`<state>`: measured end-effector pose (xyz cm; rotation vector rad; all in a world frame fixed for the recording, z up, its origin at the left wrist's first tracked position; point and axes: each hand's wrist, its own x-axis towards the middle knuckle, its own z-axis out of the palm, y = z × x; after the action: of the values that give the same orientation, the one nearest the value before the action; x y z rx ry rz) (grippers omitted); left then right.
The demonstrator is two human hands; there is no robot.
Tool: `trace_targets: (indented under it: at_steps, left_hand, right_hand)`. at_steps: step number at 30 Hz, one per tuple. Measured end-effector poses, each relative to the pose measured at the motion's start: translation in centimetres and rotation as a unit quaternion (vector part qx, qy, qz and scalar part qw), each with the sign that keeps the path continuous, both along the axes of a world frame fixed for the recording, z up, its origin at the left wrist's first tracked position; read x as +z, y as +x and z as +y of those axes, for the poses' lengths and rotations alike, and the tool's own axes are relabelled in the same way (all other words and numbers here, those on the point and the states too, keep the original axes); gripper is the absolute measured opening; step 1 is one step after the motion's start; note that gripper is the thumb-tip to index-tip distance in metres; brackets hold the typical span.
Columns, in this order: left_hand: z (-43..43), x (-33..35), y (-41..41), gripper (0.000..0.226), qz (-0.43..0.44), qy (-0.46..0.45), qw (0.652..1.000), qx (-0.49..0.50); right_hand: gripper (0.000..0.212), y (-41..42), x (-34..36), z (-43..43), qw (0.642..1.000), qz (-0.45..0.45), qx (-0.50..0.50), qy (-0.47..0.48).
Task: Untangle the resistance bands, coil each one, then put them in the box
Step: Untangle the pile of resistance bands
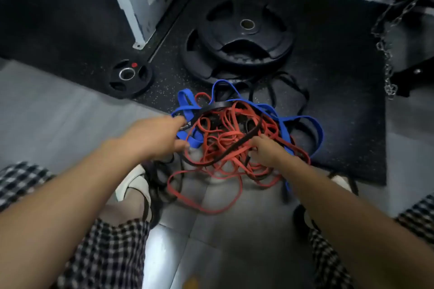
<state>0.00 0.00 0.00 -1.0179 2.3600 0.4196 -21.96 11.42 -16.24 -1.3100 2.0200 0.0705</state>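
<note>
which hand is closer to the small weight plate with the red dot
Left. The left hand reaches into the band tangle just below-right of the small plate; the right hand is farther right, across the tangle.

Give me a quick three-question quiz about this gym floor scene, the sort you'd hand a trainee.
1. True or false: the bands are already coiled.
2. Which colour is absent from the tangle? A red, B blue, C yellow, D black.
3. Fill in: beyond the tangle, two large weight plates lie stacked on the black ____.

Key
1. False. They lie in one tangled heap, with the left hand and the right hand both reaching into it.
2. C. Only red, blue and black bands show.
3. Mat. A small plate lies to their left.
</note>
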Motion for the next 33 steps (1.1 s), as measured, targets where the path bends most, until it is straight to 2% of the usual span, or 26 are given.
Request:
trace_targets:
  at_steps: [4, 6, 11, 14, 18, 22, 24, 28, 30, 33]
  left_hand:
    - [-0.8, -0.8, 1.3, 0.050, -0.072, 0.027, 0.997, -0.027]
    - [-1.1, -1.0, 1.3, 0.050, -0.050, 0.029, 0.998, -0.028]
    - [-1.1, -0.7, 0.9, 0.051, -0.022, 0.031, 0.998, -0.041]
    - [-1.0, -0.2, 0.6, 0.049, 0.001, 0.030, 0.999, -0.044]
    - [-0.4, -0.2, 0.6, 0.050, 0.022, 0.033, 0.998, -0.042]
    - [-0.9, -0.8, 0.9, 0.050, 0.004, 0.020, 0.999, -0.035]
    - [-1.2, -1.0, 0.7, 0.050, 0.002, 0.013, 0.999, -0.032]
    - [-1.4, -0.8, 0.0, 0.048, 0.013, 0.007, 0.999, -0.037]
    - [-1.3, -0.5, -0.3, 0.046, 0.019, 0.011, 0.999, -0.037]
    - [-1.4, 0.1, -0.1, 0.047, 0.025, 0.017, 0.999, -0.026]
  right_hand:
    - [0.056, 1.6, -3.1, -2.3, 0.995, -0.022, 0.082, 0.046]
    - [0.065, 2.2, -4.6, -3.1, 0.993, -0.016, 0.104, 0.054]
    - [0.045, 3.2, -6.3, -1.7, 0.983, 0.067, 0.116, 0.125]
    - [0.045, 3.0, -5.0, -1.2, 0.981, 0.115, 0.134, 0.087]
    - [0.055, 2.2, -4.4, -2.3, 0.982, 0.098, 0.148, 0.063]
    - [0.064, 2.5, -5.7, -3.1, 0.982, 0.058, 0.143, 0.104]
    - [0.059, 2.6, -5.9, -3.0, 0.979, 0.079, 0.140, 0.125]
    - [0.036, 3.3, -4.9, -3.1, 0.959, 0.168, 0.188, 0.128]
    - [0.033, 3.5, -3.2, -3.5, 0.963, 0.146, 0.201, 0.107]
    - [0.027, 3.5, 1.4, -4.9, 0.982, 0.025, 0.183, 0.049]
